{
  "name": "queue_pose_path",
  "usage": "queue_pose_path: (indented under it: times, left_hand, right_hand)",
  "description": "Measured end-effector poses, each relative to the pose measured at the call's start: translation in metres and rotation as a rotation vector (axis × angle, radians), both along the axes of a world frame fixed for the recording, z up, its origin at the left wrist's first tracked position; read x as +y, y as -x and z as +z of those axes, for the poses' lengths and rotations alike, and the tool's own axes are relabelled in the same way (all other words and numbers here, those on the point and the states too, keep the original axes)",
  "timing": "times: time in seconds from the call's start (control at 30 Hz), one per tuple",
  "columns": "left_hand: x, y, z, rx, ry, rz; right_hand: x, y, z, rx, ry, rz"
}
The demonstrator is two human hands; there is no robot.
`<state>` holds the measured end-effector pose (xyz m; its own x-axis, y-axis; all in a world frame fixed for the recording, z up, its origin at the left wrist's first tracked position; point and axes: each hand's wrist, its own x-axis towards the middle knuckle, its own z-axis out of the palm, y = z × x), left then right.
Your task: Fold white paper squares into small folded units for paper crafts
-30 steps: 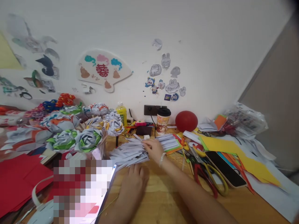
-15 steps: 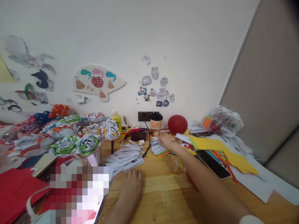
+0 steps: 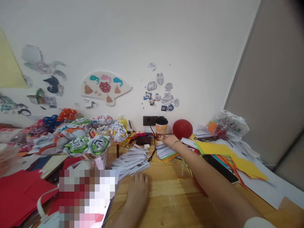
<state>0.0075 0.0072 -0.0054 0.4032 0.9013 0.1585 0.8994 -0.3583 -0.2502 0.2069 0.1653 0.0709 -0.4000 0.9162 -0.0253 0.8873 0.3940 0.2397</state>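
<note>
— What fills the view?
— A cluttered wooden surface (image 3: 166, 202), with paper flowers (image 3: 85, 144) at its left.
— And what of the person?
— The left grip (image 3: 139, 189) lies flat, fingers apart, empty, just beside fanned white strips (image 3: 130, 160). The right grip (image 3: 170, 141) touches a paper stack (image 3: 166, 152) beside a cup (image 3: 161, 130); whether it is closed cannot be told.

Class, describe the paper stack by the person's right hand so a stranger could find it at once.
Find the black wall socket, then the lidded paper cup below it. The stack lies on the wooden table just before the cup, at the right hand. Unlike the loose white fan of strips to its left, it is neat, with coloured sheets underneath.
</note>
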Motion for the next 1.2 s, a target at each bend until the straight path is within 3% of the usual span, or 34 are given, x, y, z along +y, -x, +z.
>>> queue_pose_path:
  times: [0.13,0.33,0.87,1.03,1.13,1.2]
  left_hand:
    - [0.003,0.000,-0.007,-0.021,0.009,0.034]
    - [0.006,0.003,-0.020,-0.088,-0.071,-0.002]
    - [0.007,0.004,-0.019,-0.072,-0.015,0.036]
    - [0.004,0.001,-0.011,-0.082,0.017,0.057]
    - [0.004,0.000,-0.008,-0.098,0.028,0.051]
    - [0.003,0.000,-0.007,-0.094,0.025,0.051]
  right_hand:
    - [0.018,0.016,0.007,-0.081,0.075,0.018]
    - [0.028,0.025,0.002,-0.133,0.149,0.047]
    - [0.028,0.027,-0.001,-0.104,0.028,0.025]
    - [0.010,0.017,0.026,-0.065,-0.075,0.042]
    - [-0.020,0.003,0.043,0.005,-0.184,0.051]
    - [-0.051,-0.004,0.038,0.049,-0.252,0.041]
